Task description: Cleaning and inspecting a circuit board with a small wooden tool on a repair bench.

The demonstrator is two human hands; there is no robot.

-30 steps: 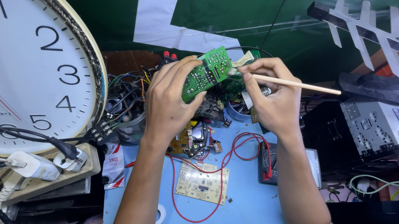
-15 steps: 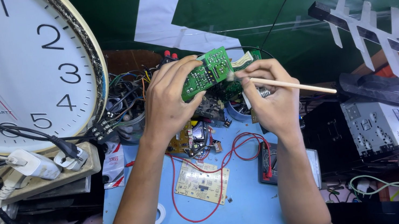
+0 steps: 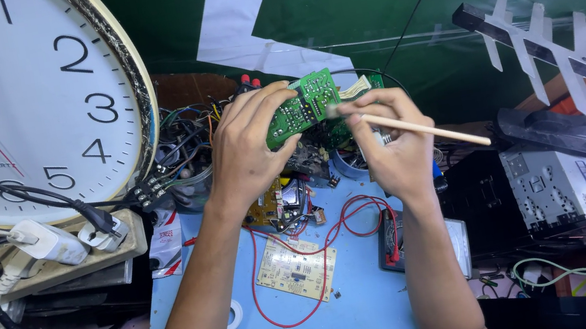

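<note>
Circuitry is kept raised above the blue worktop (image 3: pixel 367 312): a small green printed circuit board (image 3: pixel 301 108) is clamped in the closed grip of the left hand (image 3: pixel 246 149) and tilted toward the eyes, seemingly so its face can be reached. The right hand (image 3: pixel 390 147) is closed pencil-fashion on a thin pale wooden-handled brush (image 3: pixel 415 128), tip touching the board. Below lie a beige circuit board (image 3: pixel 296 269) and looping red wire (image 3: pixel 270 305). A large white round wall clock (image 3: pixel 1 103) (maker's mark at top) stands left; a small red-and-white sachet (image 3: pixel 163 239) lies beside the worktop.
</note>
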